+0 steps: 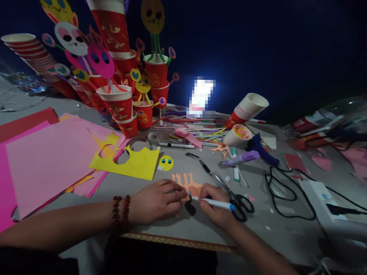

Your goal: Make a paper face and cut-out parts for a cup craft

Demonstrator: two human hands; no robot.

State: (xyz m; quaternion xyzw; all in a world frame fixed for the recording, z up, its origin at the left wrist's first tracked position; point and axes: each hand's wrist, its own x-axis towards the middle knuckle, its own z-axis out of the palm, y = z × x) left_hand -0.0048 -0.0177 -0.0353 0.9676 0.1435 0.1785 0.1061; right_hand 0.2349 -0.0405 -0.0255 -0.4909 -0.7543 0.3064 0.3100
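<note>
My right hand (215,206) grips a white marker (219,204) with a blue end, its tip down on a piece of orange paper (187,181). The paper's far edge is cut into wavy finger-like shapes, and drawn outlines show near the tip. My left hand (159,200) lies flat, fingers stretched over the paper's left side. Beyond it sits a small yellow paper face (166,163) with blue eyes. Black-handled scissors (239,202) lie just right of my right hand, partly behind it. A black pen (205,167) rests beyond the scissors.
Yellow paper with cut-out holes (146,160) and pink sheets (48,160) lie left. Red paper cups (117,107) with paper faces stand behind. A purple glue stick (242,157), a black cable (286,217) and a white power strip (321,202) are right. The phone screen (202,95) glows.
</note>
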